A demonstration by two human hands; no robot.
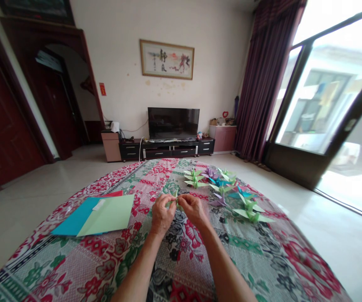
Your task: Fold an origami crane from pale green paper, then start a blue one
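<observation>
My left hand [162, 214] and my right hand [192, 209] meet above a floral cloth [181, 260], both pinched on a small folded piece of light green paper [176, 196] that sticks up between the fingertips. To the right lies a row of several finished paper cranes [223, 188] in green, purple, teal and blue. A stack of flat paper sheets [99, 214], light green on top with blue and red under it, rests on the cloth to the left of my left hand.
The cloth covers a round table, with tiled floor [325, 226] on all sides. A television [173, 122] on a low dark cabinet stands at the far wall. Dark wooden doors are at the left, and a large window with a curtain is at the right.
</observation>
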